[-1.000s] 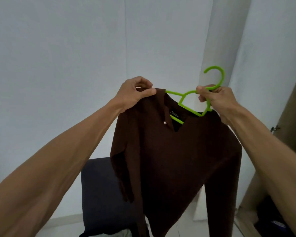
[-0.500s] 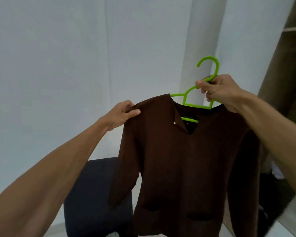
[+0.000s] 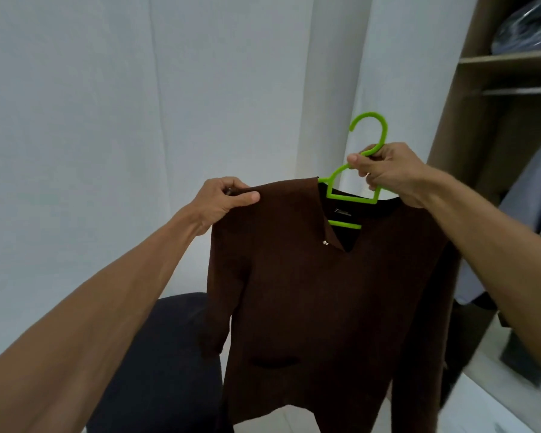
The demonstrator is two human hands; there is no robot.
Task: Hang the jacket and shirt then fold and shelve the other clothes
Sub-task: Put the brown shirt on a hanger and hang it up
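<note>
Brown shirt [image 3: 325, 292] hangs in air before you on green hanger [image 3: 352, 198], front toward you, sleeves down. Your right hand [image 3: 391, 173] curled tight round hanger neck, just under hook; hook free, upright, opening to your left. Your left hand [image 3: 222, 200] pinches shirt shoulder on your left, thumb on front, fingers behind. Dark chair [image 3: 163, 364] low, behind shirt. Open wardrobe [image 3: 463, 120] at right; its shelf [image 3: 509, 59] higher than hook.

Brown shirt [image 3: 325, 292], lime-green hanger [image 3: 341, 195]
</note>
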